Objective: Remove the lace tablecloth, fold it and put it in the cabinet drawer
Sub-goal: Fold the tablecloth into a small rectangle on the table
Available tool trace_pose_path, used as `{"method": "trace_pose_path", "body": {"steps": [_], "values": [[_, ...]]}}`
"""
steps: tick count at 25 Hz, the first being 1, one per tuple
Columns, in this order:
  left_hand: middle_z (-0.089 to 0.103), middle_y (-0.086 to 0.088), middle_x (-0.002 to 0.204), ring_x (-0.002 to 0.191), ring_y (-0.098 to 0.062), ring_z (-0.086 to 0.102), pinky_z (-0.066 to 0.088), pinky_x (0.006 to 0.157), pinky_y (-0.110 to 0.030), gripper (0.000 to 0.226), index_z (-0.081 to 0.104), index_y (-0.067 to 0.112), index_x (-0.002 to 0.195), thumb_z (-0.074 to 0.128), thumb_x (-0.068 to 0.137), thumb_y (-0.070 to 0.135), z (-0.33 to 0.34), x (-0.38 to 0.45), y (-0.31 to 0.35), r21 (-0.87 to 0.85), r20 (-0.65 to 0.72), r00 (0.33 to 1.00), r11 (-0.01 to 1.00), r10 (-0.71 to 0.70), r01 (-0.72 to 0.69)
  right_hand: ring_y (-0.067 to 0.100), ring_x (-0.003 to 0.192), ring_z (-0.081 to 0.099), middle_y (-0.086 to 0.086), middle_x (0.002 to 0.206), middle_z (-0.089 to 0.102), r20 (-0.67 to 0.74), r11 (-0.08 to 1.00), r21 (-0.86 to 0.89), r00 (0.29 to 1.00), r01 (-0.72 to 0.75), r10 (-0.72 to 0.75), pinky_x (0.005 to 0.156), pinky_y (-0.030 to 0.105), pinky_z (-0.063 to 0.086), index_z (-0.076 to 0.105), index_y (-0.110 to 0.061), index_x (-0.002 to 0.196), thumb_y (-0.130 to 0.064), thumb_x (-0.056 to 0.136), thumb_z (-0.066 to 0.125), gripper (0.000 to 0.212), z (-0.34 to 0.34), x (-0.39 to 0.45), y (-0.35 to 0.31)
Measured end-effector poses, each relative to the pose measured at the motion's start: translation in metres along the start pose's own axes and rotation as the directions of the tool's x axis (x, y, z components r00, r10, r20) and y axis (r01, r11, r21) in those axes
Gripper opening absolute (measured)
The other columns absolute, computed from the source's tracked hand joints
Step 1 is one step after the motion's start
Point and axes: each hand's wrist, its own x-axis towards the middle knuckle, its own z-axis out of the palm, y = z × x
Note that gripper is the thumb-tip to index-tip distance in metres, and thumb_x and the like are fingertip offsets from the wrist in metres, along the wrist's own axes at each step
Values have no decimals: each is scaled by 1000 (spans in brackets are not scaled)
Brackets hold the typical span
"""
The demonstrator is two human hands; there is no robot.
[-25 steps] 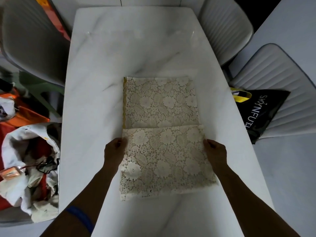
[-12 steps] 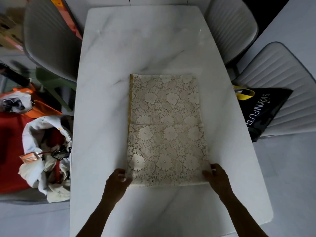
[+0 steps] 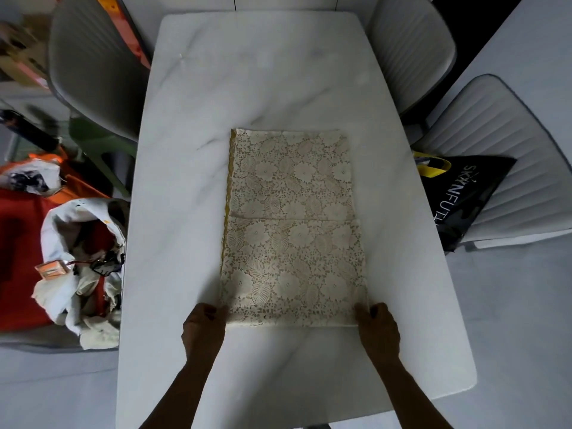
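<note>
1. The lace tablecloth lies folded into a long rectangle on the marble table, its near edge close to the person and its far edge about mid-table.
2. A second ago both hands were at the sides of the cloth, level with the crease across its middle. They have since slid back toward the person and now sit at the two near corners.
3. The left hand has its fingers curled at the near left corner and seems to pinch the edge there; the right hand does the same at the near right corner. How much fabric sits between the fingers I cannot tell.
4. The cloth looks flatter than it did then, with the near half drawn straight and the crease still visible.
5. To my eye this means one fold is settled and the next is being set up: likely lifting the near edge over to the far edge.
6. No cabinet or drawer is in sight, so putting it away remains.
</note>
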Motion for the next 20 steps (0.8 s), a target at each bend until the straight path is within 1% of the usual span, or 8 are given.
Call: {"method": "trace_pose_path", "body": {"steps": [3,6,9,11,13,15,17,20], "values": [[66,0,78,79,-29,62,51,76,-36,20,61,17,91,72,81,30,4,-2,-1,-14,-5,999,999,-41,41,35,88,61,18,92,63,1,999,44,1000,-5,5,77,38,50,58,-1,99,-28,98,56,26,0,-6,6],[65,-4,83,85,-32,63,54,79,-39,18,64,15,92,73,77,19,6,-2,3,-81,17,987,984,-159,160,35,88,62,18,93,64,-4,998,39,999,-54,54,78,39,50,60,0,100,-25,96,59,26,1,-8,5],[66,-4,75,78,-30,62,53,76,-38,11,69,13,83,72,76,20,5,1,5,-37,50,980,980,-195,197,35,79,65,20,86,66,33,966,236,995,-101,96,78,47,56,59,2,98,-23,93,65,26,-2,-7,1],[68,-9,77,75,-30,61,51,74,-36,15,70,10,84,70,78,23,7,1,4,14,50,981,983,-185,185,33,69,63,20,78,65,54,918,375,991,-130,118,76,52,58,60,3,93,-18,91,69,22,-5,-9,2],[67,-9,75,69,-28,59,48,70,-33,12,70,9,79,71,79,21,11,-2,4,-11,15,982,982,-187,187,31,67,62,21,79,64,41,894,426,991,-135,130,72,49,58,59,4,95,-13,88,71,22,-7,-9,3],[64,-5,69,62,-22,56,46,66,-28,7,69,10,75,74,76,16,13,-7,5,-125,-16,976,969,-216,213,31,67,60,22,86,64,19,867,480,990,-135,143,66,43,56,56,1,99,-10,86,73,23,-8,-8,1],[64,-3,72,66,-21,58,44,63,-25,7,69,10,79,75,76,13,9,-8,3,-255,-7,971,939,-238,229,31,68,59,21,90,62,0,852,511,990,-119,139,63,40,54,53,-4,101,-10,87,72,25,-7,-8,-3],[65,-6,78,70,-23,56,42,63,-28,8,64,11,82,71,80,16,2,-3,-3,-228,26,977,950,-210,211,30,73,60,18,92,60,44,839,535,995,-95,85,63,38,55,52,-6,103,-13,94,62,14,-8,-12,-5]]}}
